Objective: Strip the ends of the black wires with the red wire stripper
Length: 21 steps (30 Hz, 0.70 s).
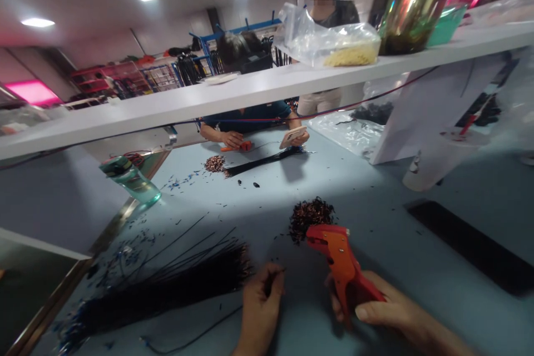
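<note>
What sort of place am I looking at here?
Probably a wire-working workshop: there's a bundle of black wires on the bench, a heap of scraps, and a red pistol-shaped tool in the right hand.

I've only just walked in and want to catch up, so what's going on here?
The person's right hand grips a red pistol-grip tool, while the left hand pinches a black wire, which is apart from the tool. A bundle of black wires lies beside the left hand, and a pile of dark and coppery scraps sits just beyond the tool. Across the table, a co-worker holds a phone.
</note>
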Each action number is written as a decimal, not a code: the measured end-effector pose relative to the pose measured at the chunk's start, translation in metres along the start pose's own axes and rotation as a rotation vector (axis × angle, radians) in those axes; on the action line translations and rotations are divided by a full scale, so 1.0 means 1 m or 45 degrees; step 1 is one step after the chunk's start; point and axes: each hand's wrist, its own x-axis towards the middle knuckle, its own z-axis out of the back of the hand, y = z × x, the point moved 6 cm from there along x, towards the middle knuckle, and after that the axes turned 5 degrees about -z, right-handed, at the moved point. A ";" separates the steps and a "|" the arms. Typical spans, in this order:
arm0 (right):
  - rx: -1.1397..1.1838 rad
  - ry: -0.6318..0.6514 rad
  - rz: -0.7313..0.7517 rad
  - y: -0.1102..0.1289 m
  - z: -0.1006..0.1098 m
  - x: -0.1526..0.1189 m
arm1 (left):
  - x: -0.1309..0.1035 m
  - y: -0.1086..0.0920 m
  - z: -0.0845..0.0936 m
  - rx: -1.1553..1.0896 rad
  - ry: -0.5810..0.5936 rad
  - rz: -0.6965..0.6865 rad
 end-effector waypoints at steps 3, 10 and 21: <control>-0.032 0.006 0.021 0.000 0.001 0.001 | 0.000 0.002 0.000 0.023 0.021 0.013; -0.031 0.020 0.012 0.001 -0.001 0.000 | 0.001 0.003 -0.001 0.036 0.038 0.009; -0.004 0.008 -0.007 0.006 -0.006 0.000 | 0.000 0.011 0.000 0.056 0.026 -0.003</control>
